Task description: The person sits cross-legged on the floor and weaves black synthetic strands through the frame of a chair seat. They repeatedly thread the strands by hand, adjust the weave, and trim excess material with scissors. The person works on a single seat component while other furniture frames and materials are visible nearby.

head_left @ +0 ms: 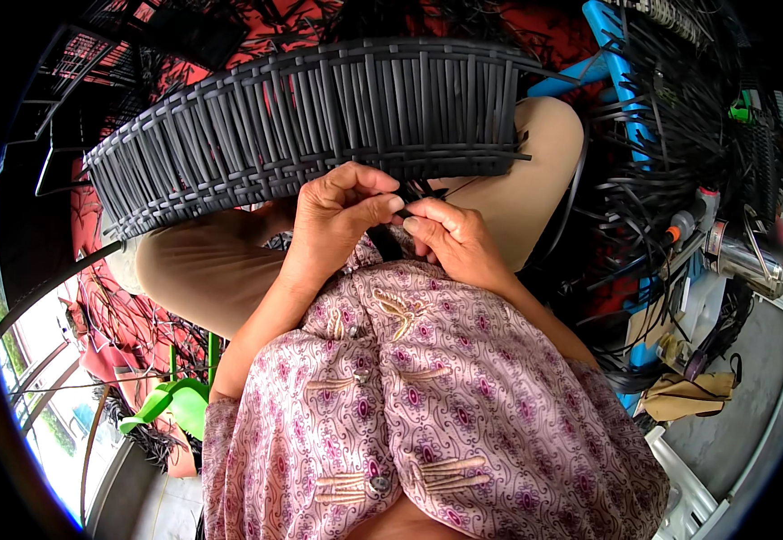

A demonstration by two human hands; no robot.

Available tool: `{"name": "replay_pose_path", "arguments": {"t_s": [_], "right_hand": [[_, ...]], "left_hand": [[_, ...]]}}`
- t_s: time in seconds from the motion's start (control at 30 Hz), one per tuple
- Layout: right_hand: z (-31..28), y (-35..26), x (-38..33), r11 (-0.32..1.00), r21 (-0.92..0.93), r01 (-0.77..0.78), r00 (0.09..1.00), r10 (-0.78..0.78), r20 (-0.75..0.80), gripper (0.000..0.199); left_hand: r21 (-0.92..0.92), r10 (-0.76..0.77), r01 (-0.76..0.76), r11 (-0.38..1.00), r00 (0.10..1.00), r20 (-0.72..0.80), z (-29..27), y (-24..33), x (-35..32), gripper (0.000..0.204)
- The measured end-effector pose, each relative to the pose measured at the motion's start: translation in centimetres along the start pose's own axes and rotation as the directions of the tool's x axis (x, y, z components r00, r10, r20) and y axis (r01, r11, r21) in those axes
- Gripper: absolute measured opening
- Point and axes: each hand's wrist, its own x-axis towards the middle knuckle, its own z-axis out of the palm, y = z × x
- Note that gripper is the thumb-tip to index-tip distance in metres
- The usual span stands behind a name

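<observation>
A long, curved panel woven from dark grey strips (319,112) lies across my lap and knees. Close to its near edge, right of the middle, my two hands meet. My left hand (342,211) pinches a thin black strip (402,213) between thumb and forefinger. From the other side, my right hand (450,232) closes thumb and fingers on the same strip. Most of the strip is hidden by the fingertips. Loose black strip ends poke out just beyond my hands, below the panel's right end.
Heaps of loose black strips (684,117) lie at the right beside a blue frame (621,72). A metal flask (751,261) and a tan pouch (688,394) are at the right. A green plastic piece (175,405) sits at the lower left, near strips on red cloth (108,310).
</observation>
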Motion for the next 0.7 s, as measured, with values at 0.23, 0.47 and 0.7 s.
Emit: {"name": "replay_pose_path", "arguments": {"t_s": [0.23, 0.47, 0.7], "right_hand": [[-2.8, 0.1, 1.8, 0.998, 0.058, 0.037, 0.954, -0.018, -0.299, 0.017], [-12.4, 2.5, 7.1, 0.977, 0.213, 0.028, 0.759, 0.118, -0.641, 0.025], [-11.3, 2.9, 7.6, 0.962, 0.264, 0.075, 0.783, 0.107, -0.613, 0.021]], "left_hand": [[-0.037, -0.239, 0.239, 0.970, 0.971, 0.020, -1.9, 0.5, -0.2, 0.020], [-0.578, -0.647, 0.428, 0.695, 0.722, -0.244, -8.2, -4.4, -1.4, 0.046], [-0.364, -0.261, 0.070, 0.929, 0.822, -0.507, -11.7, -5.7, -0.7, 0.034]]}}
